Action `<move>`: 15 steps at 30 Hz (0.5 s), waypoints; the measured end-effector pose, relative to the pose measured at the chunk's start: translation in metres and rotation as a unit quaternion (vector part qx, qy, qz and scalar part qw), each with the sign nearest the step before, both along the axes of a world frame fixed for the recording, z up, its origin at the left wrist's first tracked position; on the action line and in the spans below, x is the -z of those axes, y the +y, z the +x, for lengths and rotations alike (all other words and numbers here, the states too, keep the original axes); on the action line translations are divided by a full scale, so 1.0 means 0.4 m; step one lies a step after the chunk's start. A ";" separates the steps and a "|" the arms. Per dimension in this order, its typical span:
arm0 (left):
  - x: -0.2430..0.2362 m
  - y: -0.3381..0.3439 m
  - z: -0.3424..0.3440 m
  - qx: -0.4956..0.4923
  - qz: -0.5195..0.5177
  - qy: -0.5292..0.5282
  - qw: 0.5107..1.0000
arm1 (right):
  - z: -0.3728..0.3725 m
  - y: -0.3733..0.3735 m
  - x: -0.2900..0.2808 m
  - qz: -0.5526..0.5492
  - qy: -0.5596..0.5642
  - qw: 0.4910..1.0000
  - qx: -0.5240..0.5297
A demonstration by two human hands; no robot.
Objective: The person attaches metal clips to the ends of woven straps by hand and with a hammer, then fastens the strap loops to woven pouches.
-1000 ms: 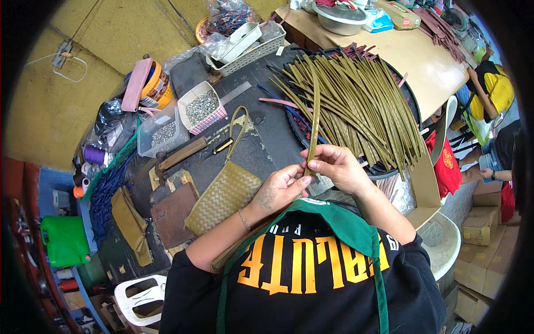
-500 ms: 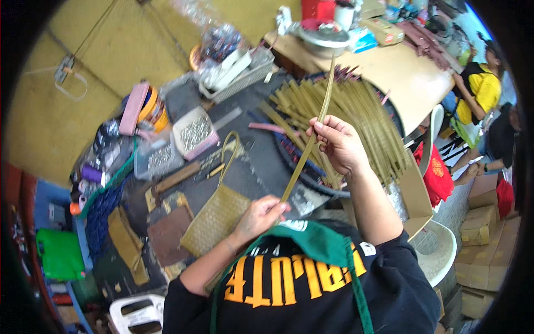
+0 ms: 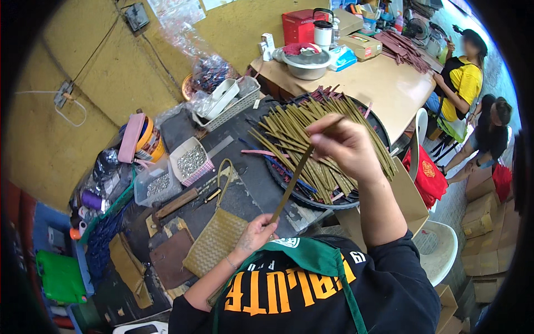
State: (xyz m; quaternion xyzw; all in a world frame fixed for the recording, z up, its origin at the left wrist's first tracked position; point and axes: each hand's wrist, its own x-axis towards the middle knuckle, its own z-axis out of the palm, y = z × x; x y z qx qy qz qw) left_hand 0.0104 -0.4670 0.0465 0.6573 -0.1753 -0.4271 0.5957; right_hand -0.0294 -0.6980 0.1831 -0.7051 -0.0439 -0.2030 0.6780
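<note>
Right hand (image 3: 342, 146) raised higher, strip (image 3: 295, 178) stretched

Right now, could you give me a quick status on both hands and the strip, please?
Left hand pinches strip's lower end. Right hand grips upper end, raised. Olive strip taut, slanting over woven pouch. Nothing in the way.

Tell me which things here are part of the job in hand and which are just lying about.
In use:
left hand
right hand
olive strip held between both hands
pile of olive strips
woven pouch

Lying about:
trays of metal studs
steel bowl
red box
</note>
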 end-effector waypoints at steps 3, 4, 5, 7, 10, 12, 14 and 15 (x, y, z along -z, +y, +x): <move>-0.018 -0.002 -0.023 -0.148 -0.063 -0.064 0.985 | 0.003 0.000 -0.030 -0.357 -0.318 0.831 0.285; -0.035 0.001 -0.019 -0.120 -0.060 -0.062 0.989 | -0.004 0.028 -0.031 -0.318 -0.368 0.829 0.276; -0.055 -0.003 -0.011 -0.122 -0.060 -0.057 0.989 | 0.007 0.042 -0.006 -0.301 -0.394 0.826 0.269; -0.106 -0.009 0.009 0.044 -0.161 0.047 0.985 | 0.022 0.067 0.017 -0.364 -0.392 0.809 0.242; -0.176 -0.056 -0.001 0.099 -0.205 0.053 0.972 | 0.053 0.092 0.128 -0.392 -0.333 0.822 0.243; -0.189 -0.077 -0.008 0.104 -0.190 0.058 0.975 | 0.061 0.100 0.181 -0.381 -0.306 0.837 0.247; -0.169 -0.082 -0.007 0.067 -0.145 0.049 0.986 | 0.064 0.107 0.209 -0.337 -0.278 0.866 0.242; -0.161 -0.081 -0.004 0.066 -0.141 0.052 0.986 | 0.062 0.108 0.210 -0.303 -0.259 0.887 0.234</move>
